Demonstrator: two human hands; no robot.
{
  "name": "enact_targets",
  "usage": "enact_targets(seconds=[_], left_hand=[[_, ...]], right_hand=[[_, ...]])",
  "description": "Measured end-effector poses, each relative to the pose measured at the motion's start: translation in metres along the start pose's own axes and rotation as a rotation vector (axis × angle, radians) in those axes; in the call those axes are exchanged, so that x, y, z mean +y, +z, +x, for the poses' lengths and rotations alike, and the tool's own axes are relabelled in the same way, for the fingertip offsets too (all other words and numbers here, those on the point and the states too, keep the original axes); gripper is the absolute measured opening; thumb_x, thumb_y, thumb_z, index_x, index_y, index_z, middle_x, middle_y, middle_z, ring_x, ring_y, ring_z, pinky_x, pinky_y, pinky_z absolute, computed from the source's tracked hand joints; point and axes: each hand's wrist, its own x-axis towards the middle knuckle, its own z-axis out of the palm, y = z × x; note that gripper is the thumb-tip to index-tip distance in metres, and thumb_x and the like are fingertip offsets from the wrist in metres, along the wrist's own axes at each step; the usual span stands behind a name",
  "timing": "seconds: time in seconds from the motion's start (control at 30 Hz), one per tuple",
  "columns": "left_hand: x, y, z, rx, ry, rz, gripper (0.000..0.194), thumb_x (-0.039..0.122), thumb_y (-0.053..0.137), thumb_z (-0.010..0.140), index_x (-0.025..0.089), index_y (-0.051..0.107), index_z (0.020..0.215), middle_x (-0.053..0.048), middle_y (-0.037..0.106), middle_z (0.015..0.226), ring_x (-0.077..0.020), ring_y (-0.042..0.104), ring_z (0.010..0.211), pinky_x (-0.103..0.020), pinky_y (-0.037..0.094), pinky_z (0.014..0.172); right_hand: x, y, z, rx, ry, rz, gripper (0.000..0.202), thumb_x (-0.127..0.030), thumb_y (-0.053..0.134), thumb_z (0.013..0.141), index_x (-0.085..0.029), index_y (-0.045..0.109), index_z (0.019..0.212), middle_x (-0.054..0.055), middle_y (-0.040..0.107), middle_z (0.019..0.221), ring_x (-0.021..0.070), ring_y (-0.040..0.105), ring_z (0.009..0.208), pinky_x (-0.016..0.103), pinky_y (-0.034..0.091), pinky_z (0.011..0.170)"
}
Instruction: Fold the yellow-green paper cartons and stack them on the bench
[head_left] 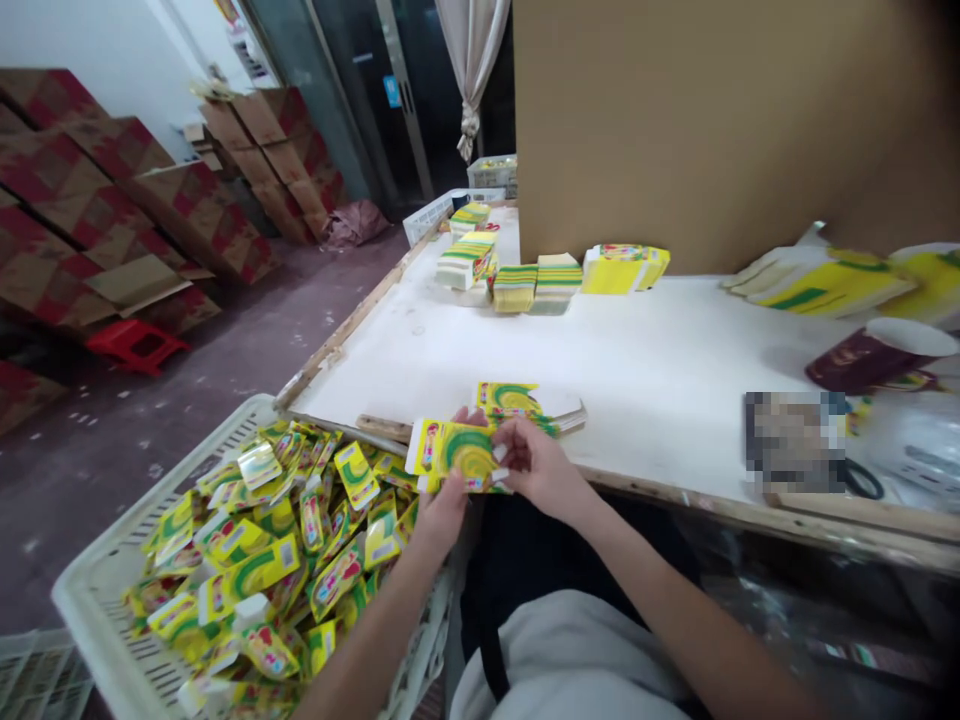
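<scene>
A flattish yellow-and-green printed carton is held over the table's front edge. My left hand grips it from the left, thumb on the printed face and fingers behind. My right hand pinches at the carton's right end, where small white flaps show beside the fingertips. Just behind them, more yellow-green cartons lie on the white tabletop, partly covered by my hands. To the left below stands a white plastic crate heaped with yellow cartons.
Stacks of flat cartons line the back of the white table, against a big cardboard panel. On the right are a dark red cup and a blurred-out patch. Brown boxes and a red stool stand left.
</scene>
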Motion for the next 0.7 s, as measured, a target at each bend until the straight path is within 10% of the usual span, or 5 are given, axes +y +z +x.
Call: enact_targets(seconds=[0.17, 0.7], left_hand=[[-0.004, 0.06, 0.021, 0.206, 0.172, -0.365, 0.043, 0.052, 0.039, 0.082, 0.019, 0.058, 0.101, -0.007, 0.063, 0.091, -0.0225, 0.058, 0.094, -0.039, 0.043, 0.089], [-0.03, 0.089, 0.008, 0.319, 0.29, -0.056, 0.051, 0.065, 0.045, 0.072, 0.021, 0.061, 0.093, -0.006, 0.064, 0.085, -0.0232, 0.059, 0.084, -0.037, 0.046, 0.083]], right_hand=[[0.007, -0.002, -0.01, 0.193, -0.032, 0.145, 0.029, -0.019, 0.068, 0.06, -0.02, 0.044, 0.076, -0.003, 0.049, 0.075, 0.0088, 0.047, 0.062, 0.022, 0.041, 0.056], [0.006, -0.039, -0.039, 0.045, 0.079, 0.418, 0.038, -0.022, 0.073, 0.059, -0.021, 0.046, 0.086, -0.005, 0.049, 0.072, 0.008, 0.048, 0.061, 0.021, 0.039, 0.057]])
